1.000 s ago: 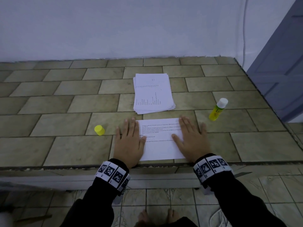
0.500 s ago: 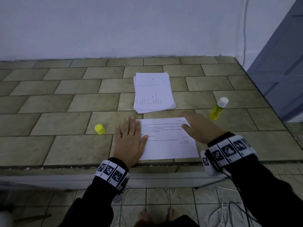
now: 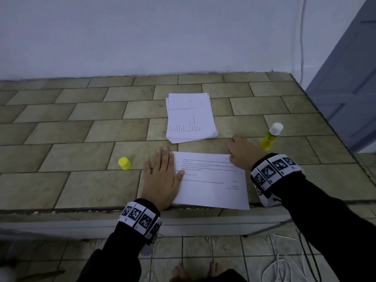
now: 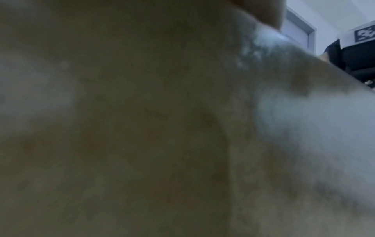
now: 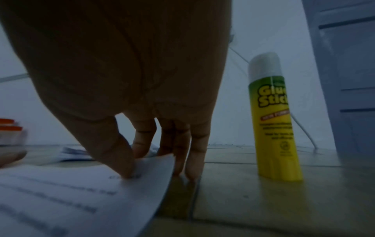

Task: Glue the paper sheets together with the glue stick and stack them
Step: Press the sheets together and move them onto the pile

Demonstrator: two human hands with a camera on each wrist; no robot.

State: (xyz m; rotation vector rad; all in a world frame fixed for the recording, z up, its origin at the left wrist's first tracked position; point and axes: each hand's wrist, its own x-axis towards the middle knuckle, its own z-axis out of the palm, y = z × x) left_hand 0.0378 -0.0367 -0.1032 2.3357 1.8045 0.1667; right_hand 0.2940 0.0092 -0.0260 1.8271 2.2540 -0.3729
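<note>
Now the right hand [image 3: 243, 154] has left its flat spot on the sheet's right side, where it lay a second ago, and sits at the far right corner of the printed sheet [image 3: 211, 182]; the right wrist view shows its thumb pressing on top of that corner with the index finger tucked under the slightly lifted edge, pinching the paper, while the other fingertips [image 5: 192, 170] touch the tiled ledge [image 3: 81, 180] just beyond it. The left hand [image 3: 161, 180] has not moved: it lies flat, fingers straight and together, palm down over the sheet's left edge, thumb resting on the text. Its wrist camera shows only a blur of tile and paper. The sheet has skewed a little, its near right corner reaching past the ledge's front edge. The glue stick [image 3: 270, 136] stands upright and uncapped just beside the right hand, to its right, not touching it. Its yellow cap [image 3: 124, 163] lies near the left hand, on its left. The paper stack [image 3: 190, 117] rests beyond the sheet, between the hands and the wall.
</note>
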